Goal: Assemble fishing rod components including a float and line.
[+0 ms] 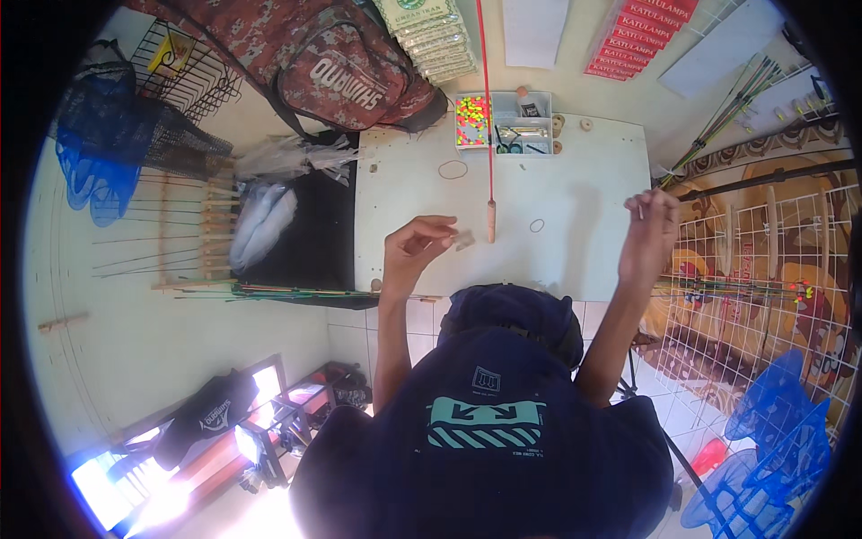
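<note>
Over the left half of the white table (404,193), my left hand (417,250) has thumb and fingers closed together. A small clear, plastic-looking piece (463,240) shows at its fingertips; its exact kind is too small to tell. My right hand (651,229) is raised at the table's right edge with its fingers bent together. What those fingers hold, if anything, cannot be made out. Between my hands lies a thin red fishing rod (489,117), its cork handle (491,222) toward me. A small loop (537,225) rests right of the handle, and a larger loop (452,169) farther left.
A compartment box (521,135) with bright small pieces (472,120) and tools stands at the table's far side, beside small round wooden pieces (586,125). A patterned rod bag (337,76) lies far left. White wire grid (754,278) and blue nets (781,431) are at right.
</note>
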Motion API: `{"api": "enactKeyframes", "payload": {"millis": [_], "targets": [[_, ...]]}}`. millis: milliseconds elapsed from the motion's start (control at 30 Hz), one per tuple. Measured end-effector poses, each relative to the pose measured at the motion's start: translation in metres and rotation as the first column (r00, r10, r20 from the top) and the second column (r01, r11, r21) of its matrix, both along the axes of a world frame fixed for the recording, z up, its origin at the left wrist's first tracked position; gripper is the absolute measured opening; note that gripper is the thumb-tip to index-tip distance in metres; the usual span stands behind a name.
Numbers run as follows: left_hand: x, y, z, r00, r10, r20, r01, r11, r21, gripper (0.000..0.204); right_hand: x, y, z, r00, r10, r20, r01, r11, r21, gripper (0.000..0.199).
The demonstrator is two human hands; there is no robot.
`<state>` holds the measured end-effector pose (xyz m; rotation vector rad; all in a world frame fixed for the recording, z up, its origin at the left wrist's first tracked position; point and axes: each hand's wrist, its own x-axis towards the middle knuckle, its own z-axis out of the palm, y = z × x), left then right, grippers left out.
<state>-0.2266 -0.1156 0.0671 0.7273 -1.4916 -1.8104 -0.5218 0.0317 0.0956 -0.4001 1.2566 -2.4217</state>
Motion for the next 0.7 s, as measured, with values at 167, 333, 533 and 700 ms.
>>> {"api": "enactKeyframes", "payload": {"millis": [167, 333, 533, 700], "targets": [[-0.052, 0.013, -0.070, 0.939, -0.153, -0.309, 0.303, 0.795, 0.526, 0.014, 0.082, -0.028, -0.122, 0.760, 0.566, 0.319, -0.650, 0.654, 0.387, 0.026], [-0.030, 0.047, -0.175, 0.890, -0.145, 0.433, 0.081, 0.983, 0.164, 0.029, 0.064, -0.018, -0.185, 0.478, 0.771, 0.421, -0.616, -0.048, 0.787, 0.019], [-0.036, 0.056, -0.183, 0.761, -0.308, 0.571, 0.233, 0.951, 0.203, 0.044, 0.061, 0.007, -0.214, 0.495, 0.696, 0.520, -0.779, 0.091, 0.620, 0.024], [-0.036, 0.048, -0.181, 0.782, -0.261, 0.566, 0.225, 0.965, 0.134, 0.042, 0.056, -0.012, -0.217, 0.657, 0.692, -0.299, 0.028, 0.374, 0.927, 0.021]]}}
